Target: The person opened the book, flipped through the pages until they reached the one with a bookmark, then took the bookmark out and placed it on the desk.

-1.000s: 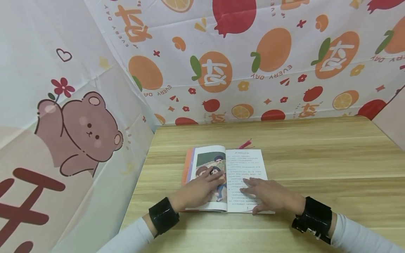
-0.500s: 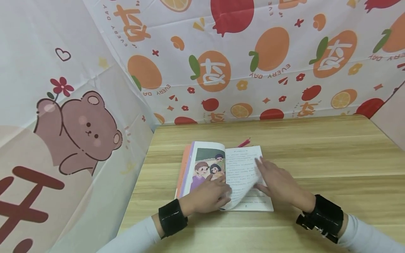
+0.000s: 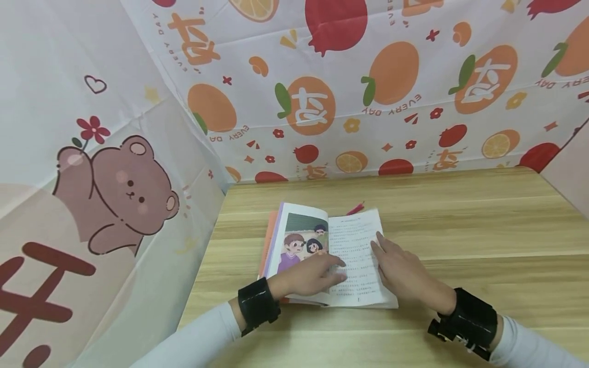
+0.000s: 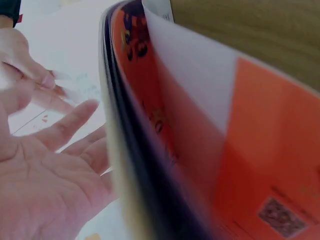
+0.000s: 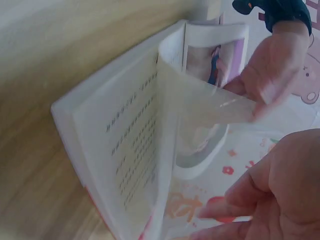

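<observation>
A book lies spread on the table, with a coloured picture on its left page point(image 3: 299, 220) and printed text on its right page point(image 3: 349, 240). My left hand point(image 3: 310, 275) lies across the lower left page, its fingers reaching over the fold. My right hand point(image 3: 405, 268) is at the right page's outer edge, fingers extended. One lifted leaf point(image 5: 205, 100) curves up in the right wrist view, near the left hand's fingertips. There the right hand's fingers point(image 5: 245, 192) look loose and hold nothing. An orange cover flap point(image 4: 280, 140) fills much of the left wrist view.
The book rests on a wood-grain table point(image 3: 469, 230). A pink-red tassel point(image 3: 356, 208) sticks out behind its top edge. A fruit-print cloth point(image 3: 345, 102) hangs at the back, and a bear-print cloth point(image 3: 131, 194) at the left.
Both hands were flat on the pages at first. A leaf of the right page then curled up at its lower corner. The left hand has moved right, while the right hand shifted up to the outer edge.
</observation>
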Demonstrator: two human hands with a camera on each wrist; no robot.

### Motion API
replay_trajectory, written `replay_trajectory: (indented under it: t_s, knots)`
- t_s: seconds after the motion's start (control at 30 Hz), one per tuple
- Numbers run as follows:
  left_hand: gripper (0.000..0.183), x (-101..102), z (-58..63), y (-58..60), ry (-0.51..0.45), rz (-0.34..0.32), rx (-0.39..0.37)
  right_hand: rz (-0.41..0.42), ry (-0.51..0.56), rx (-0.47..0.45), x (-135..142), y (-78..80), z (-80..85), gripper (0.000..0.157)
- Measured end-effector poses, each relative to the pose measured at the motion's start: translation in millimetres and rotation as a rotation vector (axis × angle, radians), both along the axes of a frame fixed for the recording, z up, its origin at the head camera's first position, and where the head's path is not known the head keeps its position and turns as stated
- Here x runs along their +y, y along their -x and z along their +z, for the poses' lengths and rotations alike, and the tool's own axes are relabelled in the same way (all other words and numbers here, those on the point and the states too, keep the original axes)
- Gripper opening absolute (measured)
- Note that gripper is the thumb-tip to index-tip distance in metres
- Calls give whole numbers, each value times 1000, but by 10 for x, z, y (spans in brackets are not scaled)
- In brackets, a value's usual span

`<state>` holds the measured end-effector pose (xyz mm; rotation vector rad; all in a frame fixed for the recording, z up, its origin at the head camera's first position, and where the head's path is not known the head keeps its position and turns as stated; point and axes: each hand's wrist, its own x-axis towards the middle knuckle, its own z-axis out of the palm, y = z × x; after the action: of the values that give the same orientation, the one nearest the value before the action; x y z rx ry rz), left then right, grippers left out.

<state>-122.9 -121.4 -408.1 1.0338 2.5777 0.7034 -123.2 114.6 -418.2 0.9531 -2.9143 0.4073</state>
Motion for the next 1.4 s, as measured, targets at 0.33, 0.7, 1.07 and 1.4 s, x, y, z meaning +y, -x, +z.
replay_trajectory:
  t_s: [0.33,0.7,1.07,1.4]
  knots:
    - [51,-71,-59,-73,172,-34,40,212,-44,-142,-70,-66,-162,88]
    - [56,-55,-77,-87,218,-36,37,250,-75,-131,-197,-27,-180,89]
    - [56,-69,-80,-85,209,-30,32,256,-106,-113,-246,-34,-184,87]
    - [68,-118,-100,-77,118,4,3,16,-111,166,-233,16,-8,79]
